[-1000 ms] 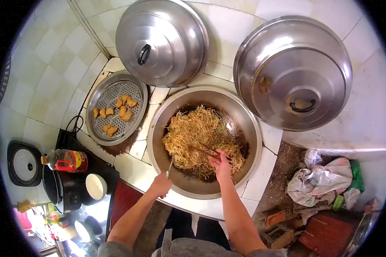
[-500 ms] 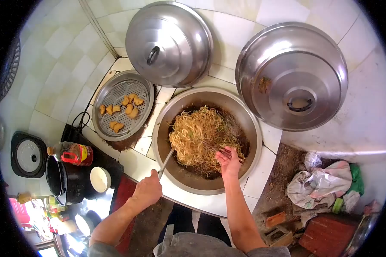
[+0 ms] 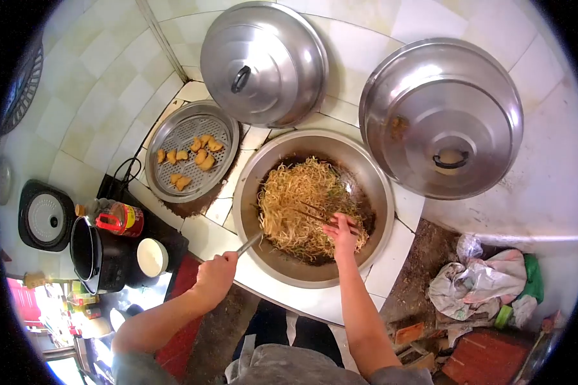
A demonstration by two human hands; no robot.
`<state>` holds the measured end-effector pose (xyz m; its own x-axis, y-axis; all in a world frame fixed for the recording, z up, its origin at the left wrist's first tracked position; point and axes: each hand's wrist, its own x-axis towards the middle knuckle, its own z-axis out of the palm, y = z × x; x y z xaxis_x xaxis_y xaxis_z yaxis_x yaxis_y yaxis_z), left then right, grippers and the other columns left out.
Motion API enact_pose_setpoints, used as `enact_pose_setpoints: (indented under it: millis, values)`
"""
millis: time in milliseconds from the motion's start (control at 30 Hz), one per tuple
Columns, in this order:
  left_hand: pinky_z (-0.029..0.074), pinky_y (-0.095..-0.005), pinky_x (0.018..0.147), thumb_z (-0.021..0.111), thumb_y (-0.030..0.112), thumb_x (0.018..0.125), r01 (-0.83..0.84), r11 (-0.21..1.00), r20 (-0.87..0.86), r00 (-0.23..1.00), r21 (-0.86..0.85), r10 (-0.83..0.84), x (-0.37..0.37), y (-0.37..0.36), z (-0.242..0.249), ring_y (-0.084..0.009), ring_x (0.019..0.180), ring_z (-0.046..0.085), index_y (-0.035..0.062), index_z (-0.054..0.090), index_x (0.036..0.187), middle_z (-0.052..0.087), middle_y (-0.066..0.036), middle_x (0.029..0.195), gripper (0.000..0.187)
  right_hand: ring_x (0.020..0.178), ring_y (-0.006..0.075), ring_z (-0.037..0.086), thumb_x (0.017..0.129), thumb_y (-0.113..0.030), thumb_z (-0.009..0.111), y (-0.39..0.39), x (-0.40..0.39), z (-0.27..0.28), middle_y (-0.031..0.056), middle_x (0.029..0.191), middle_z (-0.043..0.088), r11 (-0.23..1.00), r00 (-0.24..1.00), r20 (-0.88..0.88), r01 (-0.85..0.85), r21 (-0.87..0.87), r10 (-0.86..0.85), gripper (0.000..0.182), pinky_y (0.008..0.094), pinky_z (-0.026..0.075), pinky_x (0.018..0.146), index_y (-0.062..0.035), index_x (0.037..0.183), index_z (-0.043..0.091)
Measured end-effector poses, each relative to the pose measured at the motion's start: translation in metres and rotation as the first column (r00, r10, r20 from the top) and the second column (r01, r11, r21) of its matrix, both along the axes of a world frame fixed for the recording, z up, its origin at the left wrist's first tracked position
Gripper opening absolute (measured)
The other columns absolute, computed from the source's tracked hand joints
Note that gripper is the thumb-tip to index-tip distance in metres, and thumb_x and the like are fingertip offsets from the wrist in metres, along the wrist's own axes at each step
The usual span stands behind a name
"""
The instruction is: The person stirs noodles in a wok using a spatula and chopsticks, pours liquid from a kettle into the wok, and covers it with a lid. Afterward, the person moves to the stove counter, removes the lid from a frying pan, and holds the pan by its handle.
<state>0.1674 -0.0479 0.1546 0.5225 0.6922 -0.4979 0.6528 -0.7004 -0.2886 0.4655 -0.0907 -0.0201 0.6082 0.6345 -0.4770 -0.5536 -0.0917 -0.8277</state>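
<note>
A heap of brown noodles point(image 3: 295, 205) with bits of green fills the large metal wok point(image 3: 382, 192). At the wok's front left rim, my left hand point(image 3: 216, 277) is closed round the metal handle of a spatula point(image 3: 250, 243); its blade is hidden under the noodles. Over the right part of the wok, my right hand point(image 3: 342, 235) grips wooden chopsticks point(image 3: 311, 212), whose tips reach into the noodles. Some noodles at the left of the heap look smeared by motion.
A perforated steamer tray point(image 3: 157, 128) with several fried pieces point(image 3: 204, 159) stands left of the wok. Two large metal lids point(image 3: 270, 70) point(image 3: 443, 109) lean on the tiled wall behind. A rice cooker point(image 3: 103, 256), a red-capped jar point(image 3: 127, 219) and a white bowl point(image 3: 152, 257) stand at left.
My left hand has moved left and slightly down, drawing the spatula handle outward over the rim. My right hand stays over the noodles with the chopsticks. The view has shifted slightly.
</note>
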Motion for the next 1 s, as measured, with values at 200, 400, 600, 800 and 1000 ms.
enact_pose_setpoints:
  millis: [200, 400, 600, 800, 1000]
  values:
    - [0.051, -0.0275, 0.047, 0.057, 0.012, 0.08, -0.017, 0.995, -0.01, 1.0, 0.1, 0.018, 0.002, -0.009, -0.01, -0.017, 0.061, 0.065, 0.0009, 0.047, 0.1, 0.061, -0.007, 0.074, 0.024, 0.073, 0.0265, 0.066, 0.094, -0.033, 0.05, 0.064, -0.028, -0.055, 0.014, 0.091, 0.059, 0.997, 0.974, -0.216, -0.073, -0.04, 0.063, 0.034, 0.0363, 0.056, 0.063, -0.0001, 0.102, 0.054]
    - [0.052, -0.0284, 0.048, 0.059, 0.012, 0.079, -0.11, 0.989, 0.007, 0.994, 0.096, 0.11, 0.003, -0.015, -0.016, -0.018, 0.061, 0.065, 0.0016, 0.047, 0.098, 0.061, -0.007, 0.074, 0.024, 0.075, 0.0315, 0.065, 0.096, -0.033, 0.044, 0.06, -0.033, -0.07, 0.0169, 0.085, 0.06, 0.991, 0.908, -0.396, 0.119, -0.063, -0.135, 0.036, 0.0411, 0.055, 0.066, 0.0018, 0.097, 0.052]
    - [0.052, -0.0278, 0.048, 0.058, 0.012, 0.082, -0.146, 0.988, 0.006, 0.989, 0.047, 0.146, 0.015, -0.007, 0.029, -0.018, 0.062, 0.066, 0.0052, 0.044, 0.095, 0.062, -0.007, 0.075, 0.021, 0.072, 0.0302, 0.065, 0.093, -0.032, 0.051, 0.02, 0.007, -0.004, 0.0159, 0.083, 0.062, 0.96, 0.937, -0.348, 0.114, 0.257, -0.019, 0.032, 0.0423, 0.054, 0.069, -0.0002, 0.094, 0.055]
    - [0.052, -0.0299, 0.048, 0.061, 0.012, 0.078, -0.169, 0.983, 0.064, 0.984, 0.068, 0.164, 0.021, 0.005, 0.044, -0.0209, 0.065, 0.067, 0.004, 0.044, 0.093, 0.062, -0.008, 0.072, 0.024, 0.068, 0.0275, 0.065, 0.093, -0.029, 0.051, 0.024, 0.026, 0.03, 0.0152, 0.086, 0.062, 0.941, 0.969, -0.244, 0.122, 0.316, -0.044, 0.031, 0.0397, 0.055, 0.066, 0.0014, 0.099, 0.058]
    - [0.052, -0.0403, 0.064, 0.054, 0.008, 0.081, -0.353, 0.917, 0.08, 0.925, -0.188, 0.372, 0.01, 0.027, -0.003, -0.0331, 0.07, 0.066, 0.0014, 0.042, 0.097, 0.064, -0.016, 0.076, 0.022, 0.07, 0.0266, 0.066, 0.093, -0.029, 0.053, -0.003, 0.034, -0.008, 0.0142, 0.091, 0.058, 0.995, 0.995, 0.056, 0.081, 0.056, -0.085, 0.035, 0.0349, 0.056, 0.061, 0.0031, 0.107, 0.059]
